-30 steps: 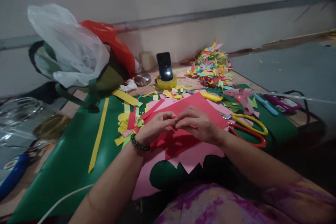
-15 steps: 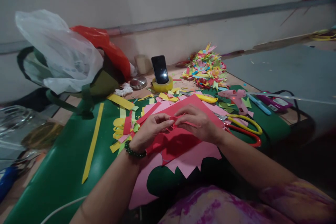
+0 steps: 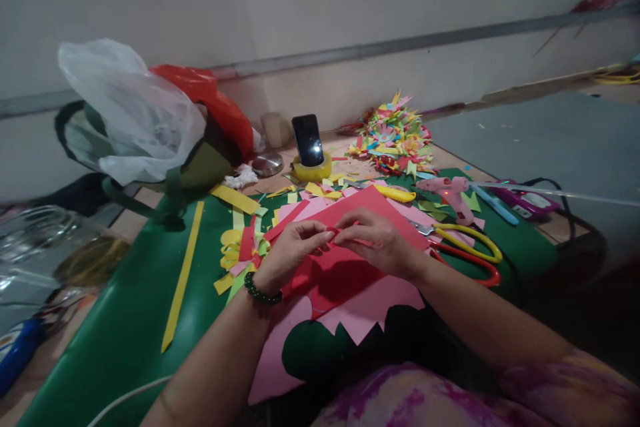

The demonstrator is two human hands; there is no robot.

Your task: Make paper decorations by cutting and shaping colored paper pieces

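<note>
My left hand (image 3: 293, 250), with a dark bead bracelet at the wrist, and my right hand (image 3: 380, 240) meet over a stack of red paper sheets (image 3: 345, 267). Both pinch a small red paper piece (image 3: 336, 235) between thumb and fingers where the fingertips touch. A pink sheet with a jagged cut edge (image 3: 370, 310) lies under the red ones, on a green mat (image 3: 130, 320).
Scissors with yellow and red handles (image 3: 470, 247), a pink glue gun (image 3: 450, 193) and a yellow cutter (image 3: 397, 193) lie to the right. A phone (image 3: 307, 140) stands in a tape roll. Paper flowers (image 3: 395, 137) are heaped behind. Plastic bags (image 3: 135, 113) sit at left, yellow strips (image 3: 183, 277) nearby.
The hands stay pinched together on the small red piece, with only slight finger shifts. The camera view has drifted a little.
</note>
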